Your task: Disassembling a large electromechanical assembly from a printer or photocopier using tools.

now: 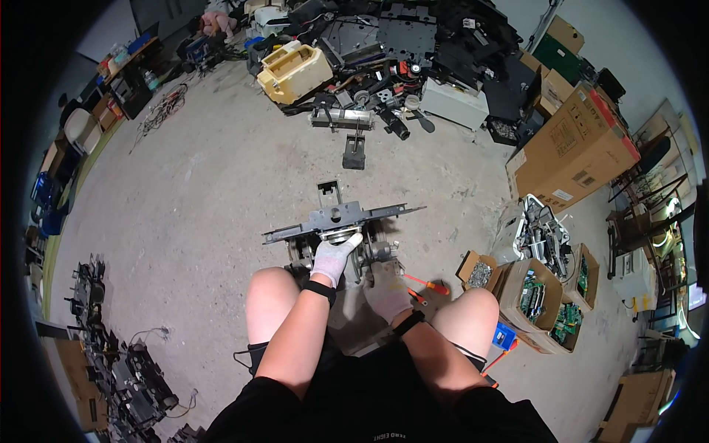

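Observation:
Between my knees stands a grey metal frame assembly [334, 218] with a long crossbar, a round hole in its middle plate and dark mechanical parts beneath. My left hand [334, 258], in a whitish glove, is closed on the middle of it, by a round silvery part. My right hand [387, 292], in a dirtier glove, is curled against the lower right side of the assembly; its fingertips are partly hidden. Just right of that hand a screwdriver [437, 287] with an orange-red handle lies on the floor, with an orange-and-black handled tool [416, 296] beside it.
Ahead lie a dark metal bracket [354, 152] and a scrap pile with a yellowish plastic housing [295, 72]. At right are a box of screws [480, 275], boxes of green circuit boards [532, 295] and a large carton [572, 148]. Dark machine parts [122, 369] line the left.

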Motion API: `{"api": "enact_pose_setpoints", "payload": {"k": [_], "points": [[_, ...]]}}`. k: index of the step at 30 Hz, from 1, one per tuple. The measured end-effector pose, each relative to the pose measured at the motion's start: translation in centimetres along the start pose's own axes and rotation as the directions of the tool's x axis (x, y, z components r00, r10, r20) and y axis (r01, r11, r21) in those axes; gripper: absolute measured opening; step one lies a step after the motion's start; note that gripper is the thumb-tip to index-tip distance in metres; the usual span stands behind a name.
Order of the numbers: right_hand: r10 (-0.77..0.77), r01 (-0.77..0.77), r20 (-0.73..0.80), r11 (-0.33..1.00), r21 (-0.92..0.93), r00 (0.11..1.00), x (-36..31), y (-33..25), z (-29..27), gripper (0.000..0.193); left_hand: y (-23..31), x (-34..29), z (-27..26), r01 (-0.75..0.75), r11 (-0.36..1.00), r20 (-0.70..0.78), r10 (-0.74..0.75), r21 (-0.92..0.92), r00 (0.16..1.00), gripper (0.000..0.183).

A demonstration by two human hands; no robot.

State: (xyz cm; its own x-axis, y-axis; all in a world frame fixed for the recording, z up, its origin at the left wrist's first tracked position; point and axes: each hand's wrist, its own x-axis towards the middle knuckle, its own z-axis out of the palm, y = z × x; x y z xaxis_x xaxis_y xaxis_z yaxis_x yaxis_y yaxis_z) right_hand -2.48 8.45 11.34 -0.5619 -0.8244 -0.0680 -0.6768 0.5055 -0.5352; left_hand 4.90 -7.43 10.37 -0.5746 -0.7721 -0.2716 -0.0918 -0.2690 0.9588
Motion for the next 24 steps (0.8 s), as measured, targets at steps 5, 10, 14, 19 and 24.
{"api": "enact_pose_setpoints", "payload": {"k": [5, 10, 14, 19, 24], "points": [[-0.229, 0.064, 0.172, 0.758, 0.649, 0.958, 0.6, 1.9, -1.4, 0.027, -0.7, 0.4, -0.4, 0.026, 0.99, 0.063, -0.018, -0.138, 0.998, 0.048], [-0.393, -0.048, 0.258, 0.472, 0.88, 0.882, 1.8, 4.4, -0.9, 0.032, -0.6, 0.6, -0.2, 0.058, 0.989, 0.101, -0.044, -0.139, 0.994, 0.048], [-0.367, -0.122, 0.302, 0.441, 0.889, 0.88, 1.2, 3.8, -0.4, 0.036, 0.3, -0.2, -0.4, 0.056, 0.993, 0.104, -0.045, -0.103, 0.994, 0.042], [-0.432, -0.429, 0.447, 0.144, 0.892, 0.783, 1.8, 5.7, 0.8, 0.047, -0.2, 0.2, -0.2, -0.006, 0.987, 0.151, 0.031, -0.163, 0.988, 0.04], [-0.319, 0.212, 0.214, 0.887, 0.41, 0.923, 2.3, 3.3, -1.1, 0.039, -0.5, 0.4, -0.5, 0.011, 0.991, 0.13, 0.006, -0.131, 0.992, 0.038]]}}
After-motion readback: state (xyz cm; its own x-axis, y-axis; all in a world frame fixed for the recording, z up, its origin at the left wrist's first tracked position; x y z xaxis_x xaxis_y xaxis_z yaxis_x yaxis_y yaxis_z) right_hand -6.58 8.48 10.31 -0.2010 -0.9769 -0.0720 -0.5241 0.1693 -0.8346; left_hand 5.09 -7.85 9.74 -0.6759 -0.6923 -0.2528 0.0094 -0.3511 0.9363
